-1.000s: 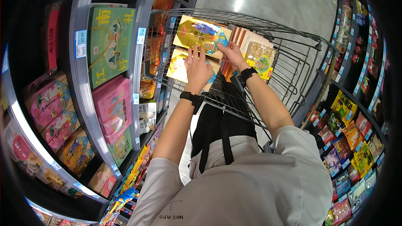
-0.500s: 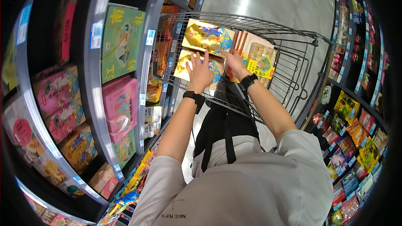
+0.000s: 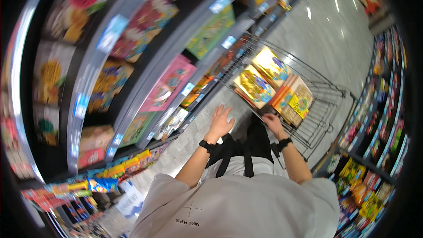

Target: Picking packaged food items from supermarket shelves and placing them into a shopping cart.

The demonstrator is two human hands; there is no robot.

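Note:
Beside the shelves, my left hand (image 3: 220,122) is in the air with its fingers spread, holding nothing. My right hand (image 3: 274,124) is at the near side of a wire shopping cart (image 3: 315,134), its fingers curled over the rim. Two gold gift boxes with colourful pictures, a nearer one (image 3: 254,86) and a farther one (image 3: 271,65), lie in the cart. To their right are reddish-brown boxes (image 3: 282,91) standing on edge and a pack with a yellow label (image 3: 300,101). Neither hand touches these goods.
Tall shelves on the left hold a pink gift box (image 3: 168,81), a green box (image 3: 211,33) and other boxes. Bagged snacks (image 3: 352,169) fill the right-hand shelves. Grey tiled floor (image 3: 328,31) runs beyond the cart. Bright packets (image 3: 128,165) line a low display at lower left.
Both hands have come off the goods in the cart. My left hand has drawn back; my right is now at the cart's rim. The view has turned left, with the cart farther right.

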